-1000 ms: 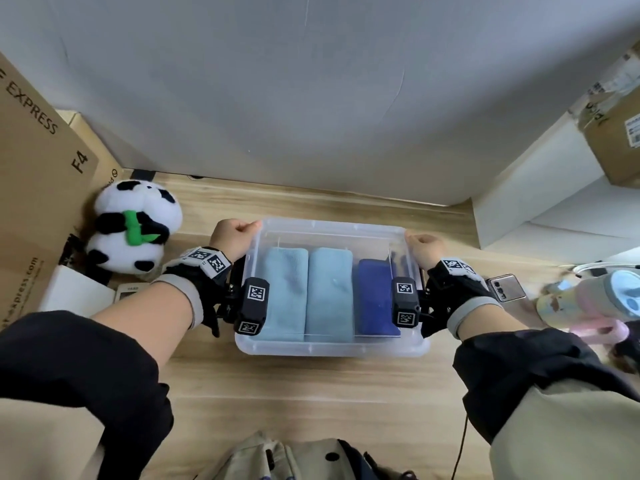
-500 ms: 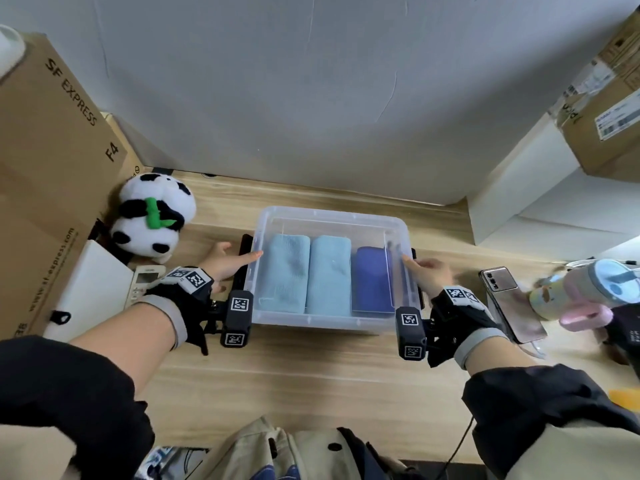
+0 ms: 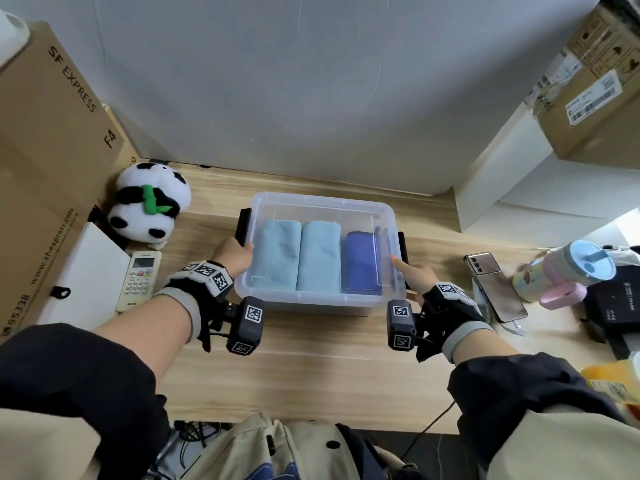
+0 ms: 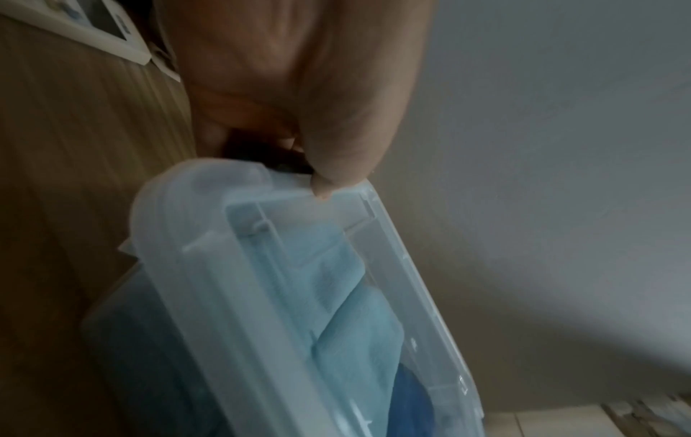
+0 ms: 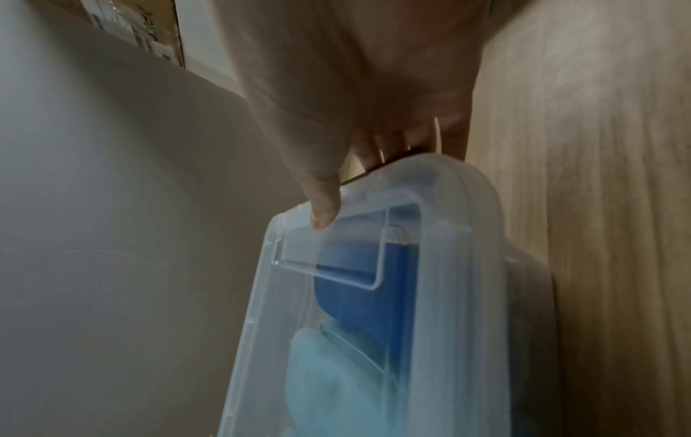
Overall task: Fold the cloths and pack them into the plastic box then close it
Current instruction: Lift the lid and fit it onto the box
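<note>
The clear plastic box (image 3: 322,299) sits on the wooden table with its lid on. Through the lid show two folded light blue cloths (image 3: 278,254) (image 3: 320,254) and one dark blue cloth (image 3: 360,265). My left hand (image 3: 235,252) holds the box's left end, thumb on the lid's edge (image 4: 232,295), fingers curled at the black left latch (image 3: 243,226). My right hand (image 3: 412,275) holds the right end likewise: thumb on the lid (image 5: 448,266), fingers behind at the black right latch (image 3: 401,244). Whether either latch is snapped down is hidden.
A panda plush (image 3: 149,202), a remote (image 3: 138,282) and a big cardboard box (image 3: 41,168) crowd the left. To the right lie a phone (image 3: 495,285), a tumbler (image 3: 571,268) and a black box (image 3: 613,303). White boxes (image 3: 519,195) stand back right.
Both hands have slid from the box's far corners to the nearer part of its ends. The left hand's fingers, straight half a second ago, now curl at the left latch.
</note>
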